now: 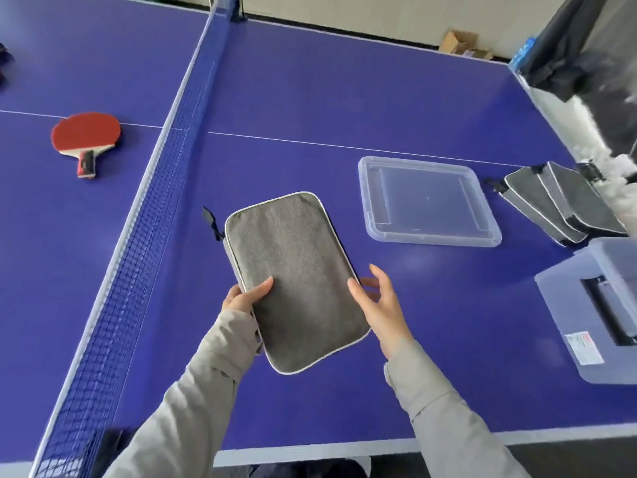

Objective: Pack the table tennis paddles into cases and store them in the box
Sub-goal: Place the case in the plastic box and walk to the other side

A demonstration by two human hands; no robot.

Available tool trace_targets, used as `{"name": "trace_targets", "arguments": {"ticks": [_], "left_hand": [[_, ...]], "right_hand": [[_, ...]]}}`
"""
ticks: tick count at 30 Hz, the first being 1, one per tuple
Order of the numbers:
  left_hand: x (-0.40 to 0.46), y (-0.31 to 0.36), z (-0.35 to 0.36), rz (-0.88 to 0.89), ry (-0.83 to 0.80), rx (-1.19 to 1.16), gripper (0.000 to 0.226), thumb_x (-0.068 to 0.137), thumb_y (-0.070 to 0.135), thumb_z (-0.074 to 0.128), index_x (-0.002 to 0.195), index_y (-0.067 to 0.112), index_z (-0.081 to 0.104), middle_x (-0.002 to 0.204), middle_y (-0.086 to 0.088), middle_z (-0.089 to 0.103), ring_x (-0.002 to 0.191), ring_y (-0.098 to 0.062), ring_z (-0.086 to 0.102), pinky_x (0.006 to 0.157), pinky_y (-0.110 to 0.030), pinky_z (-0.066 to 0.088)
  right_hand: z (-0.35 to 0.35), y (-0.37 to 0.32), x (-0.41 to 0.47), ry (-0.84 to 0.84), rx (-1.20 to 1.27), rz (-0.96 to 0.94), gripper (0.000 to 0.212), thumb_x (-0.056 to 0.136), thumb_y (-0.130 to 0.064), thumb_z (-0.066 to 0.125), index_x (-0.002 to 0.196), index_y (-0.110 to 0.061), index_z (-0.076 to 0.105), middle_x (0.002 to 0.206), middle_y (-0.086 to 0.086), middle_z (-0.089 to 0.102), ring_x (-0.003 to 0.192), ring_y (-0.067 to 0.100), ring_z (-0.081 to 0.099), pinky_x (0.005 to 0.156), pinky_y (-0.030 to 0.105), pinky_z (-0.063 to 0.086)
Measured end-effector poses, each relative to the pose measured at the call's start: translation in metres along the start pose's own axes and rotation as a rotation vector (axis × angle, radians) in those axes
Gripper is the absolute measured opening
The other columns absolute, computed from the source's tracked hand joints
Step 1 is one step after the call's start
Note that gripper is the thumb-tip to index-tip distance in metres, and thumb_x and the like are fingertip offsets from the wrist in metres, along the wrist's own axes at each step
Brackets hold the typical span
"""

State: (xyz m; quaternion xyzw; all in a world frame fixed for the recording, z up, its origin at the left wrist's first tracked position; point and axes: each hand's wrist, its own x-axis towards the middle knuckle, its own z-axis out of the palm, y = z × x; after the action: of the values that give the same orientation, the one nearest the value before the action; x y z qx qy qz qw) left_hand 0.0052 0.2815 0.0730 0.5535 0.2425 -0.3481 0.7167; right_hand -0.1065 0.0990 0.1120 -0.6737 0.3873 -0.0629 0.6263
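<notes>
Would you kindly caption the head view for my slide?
Left hand holds a grey felt paddle case above the blue table; right hand at its edge.

The case [296, 281] over the middle of the table [310, 98] is matt grey cloth with a felt-like nap and pale smooth piping, and the spare cases [565, 205] near the right edge look the same. The lid [429, 201] and the box [596, 315] at the right edge are clear, glossy plastic. The table is smooth with a faint sheen, its net [151, 243] a woven mesh, and the paddle [86, 136] beyond it has matt red rubber over what seems a wooden blade.
</notes>
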Motion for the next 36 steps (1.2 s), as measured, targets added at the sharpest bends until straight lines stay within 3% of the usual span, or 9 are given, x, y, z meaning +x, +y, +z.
{"name": "trace_targets", "arguments": {"ticks": [4, 9, 13, 17, 22, 27, 30, 34, 36], "left_hand": [[-0.012, -0.018, 0.056, -0.051, -0.124, -0.033, 0.093, 0.041, 0.047, 0.084, 0.122, 0.017, 0.050, 0.103, -0.012, 0.064, 0.083, -0.034, 0.057, 0.064, -0.046, 0.041], [-0.045, -0.067, 0.133, -0.014, -0.191, -0.172, 0.094, 0.048, 0.028, 0.082, 0.131, 0.006, 0.045, 0.115, -0.016, 0.062, 0.082, -0.032, 0.064, 0.052, -0.032, 0.052], [-0.080, -0.109, 0.188, 0.015, -0.272, -0.189, 0.067, 0.051, 0.019, 0.076, 0.113, 0.016, 0.051, 0.081, -0.003, 0.057, 0.044, -0.010, 0.056, 0.042, -0.019, 0.042], [-0.112, -0.148, 0.239, 0.005, -0.366, -0.128, 0.058, 0.039, 0.014, 0.085, 0.090, 0.015, 0.056, 0.080, -0.001, 0.067, 0.060, -0.012, 0.067, 0.058, -0.026, 0.051], [-0.139, -0.167, 0.279, 0.046, -0.501, -0.041, 0.098, 0.006, 0.041, 0.093, 0.096, 0.017, 0.061, 0.076, 0.003, 0.072, 0.072, -0.015, 0.069, 0.058, -0.026, 0.058], [-0.143, -0.147, 0.310, 0.179, -0.551, 0.112, 0.115, 0.020, 0.053, 0.092, 0.123, 0.022, 0.052, 0.099, -0.005, 0.066, 0.084, -0.021, 0.062, 0.062, -0.034, 0.050], [-0.150, -0.142, 0.350, 0.273, -0.623, 0.362, 0.096, 0.025, 0.042, 0.090, 0.114, 0.032, 0.054, 0.078, 0.005, 0.071, 0.067, -0.010, 0.067, 0.059, -0.030, 0.051], [-0.150, -0.158, 0.403, 0.399, -0.589, 0.607, 0.085, 0.028, 0.040, 0.081, 0.109, 0.036, 0.055, 0.094, -0.001, 0.067, 0.085, -0.017, 0.064, 0.071, -0.031, 0.050], [-0.146, -0.170, 0.425, 0.405, -0.582, 0.612, 0.090, 0.027, 0.042, 0.079, 0.112, 0.033, 0.052, 0.093, -0.001, 0.065, 0.083, -0.017, 0.061, 0.061, -0.026, 0.051]], "right_hand": [[-0.047, 0.013, -0.019, 0.076, 0.369, 0.071, 0.049, 0.086, -0.034, 0.065, 0.129, -0.027, 0.044, 0.126, -0.006, 0.058, 0.115, 0.013, 0.057, 0.096, 0.040, 0.048], [-0.105, 0.019, -0.038, 0.118, 0.601, 0.092, 0.042, 0.084, -0.026, 0.068, 0.121, -0.027, 0.048, 0.111, -0.005, 0.069, 0.098, 0.012, 0.068, 0.077, 0.029, 0.055], [-0.180, 0.026, -0.050, 0.200, 0.640, 0.042, 0.041, 0.083, -0.020, 0.070, 0.120, -0.024, 0.051, 0.105, -0.004, 0.072, 0.098, 0.015, 0.068, 0.083, 0.033, 0.054], [-0.265, 0.031, -0.063, 0.244, 0.638, -0.008, 0.044, 0.081, -0.022, 0.071, 0.121, -0.025, 0.053, 0.110, -0.004, 0.070, 0.102, 0.017, 0.067, 0.089, 0.042, 0.054], [-0.372, 0.033, -0.085, 0.280, 0.606, -0.064, 0.050, 0.073, -0.030, 0.073, 0.120, -0.029, 0.056, 0.113, -0.003, 0.069, 0.104, 0.019, 0.066, 0.082, 0.041, 0.056], [-0.459, 0.028, -0.103, 0.316, 0.502, -0.072, 0.056, 0.069, -0.038, 0.068, 0.122, -0.031, 0.051, 0.108, -0.006, 0.064, 0.100, 0.018, 0.063, 0.065, 0.031, 0.056], [-0.493, 0.028, -0.103, 0.336, 0.478, -0.072, 0.059, 0.068, -0.038, 0.068, 0.124, -0.033, 0.049, 0.108, -0.008, 0.062, 0.098, 0.016, 0.062, 0.058, 0.027, 0.055], [-0.532, 0.028, -0.093, 0.378, 0.457, -0.065, 0.051, 0.075, -0.039, 0.066, 0.121, -0.037, 0.047, 0.106, -0.009, 0.060, 0.096, 0.014, 0.060, 0.059, 0.029, 0.051], [-0.554, 0.028, -0.083, 0.415, 0.437, -0.058, 0.047, 0.078, -0.039, 0.065, 0.121, -0.037, 0.045, 0.105, -0.007, 0.060, 0.095, 0.015, 0.059, 0.062, 0.031, 0.049]]}}
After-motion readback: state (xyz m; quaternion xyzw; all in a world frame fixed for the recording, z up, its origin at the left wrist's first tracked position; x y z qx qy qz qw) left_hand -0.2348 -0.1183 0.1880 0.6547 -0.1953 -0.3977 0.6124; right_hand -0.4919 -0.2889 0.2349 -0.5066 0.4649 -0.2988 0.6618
